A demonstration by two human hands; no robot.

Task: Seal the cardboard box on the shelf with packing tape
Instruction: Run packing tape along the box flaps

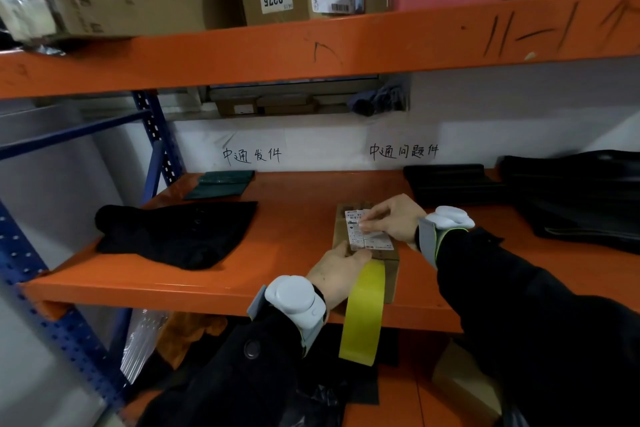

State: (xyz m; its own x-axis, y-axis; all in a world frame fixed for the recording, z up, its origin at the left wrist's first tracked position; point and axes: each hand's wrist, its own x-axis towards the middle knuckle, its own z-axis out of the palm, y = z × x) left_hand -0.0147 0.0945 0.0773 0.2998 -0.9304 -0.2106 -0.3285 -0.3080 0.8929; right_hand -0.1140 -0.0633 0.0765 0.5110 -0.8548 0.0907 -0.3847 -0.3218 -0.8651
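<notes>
A small brown cardboard box [389, 269] stands near the front edge of the orange shelf [294, 236]. A white shipping label [369, 234] lies on its top. My right hand [394, 218] presses its fingertips on the label. My left hand [337, 270] rests on the box's near top edge and pinches a yellow backing strip [363, 315], which hangs from the label's near end down past the shelf front. No packing tape shows.
A black cloth [173, 232] lies left on the shelf, green folded bags [220, 184] behind it. Black bags [571, 198] fill the right side. An orange beam [311, 48] with several cartons on it runs overhead. Loose bags lie below.
</notes>
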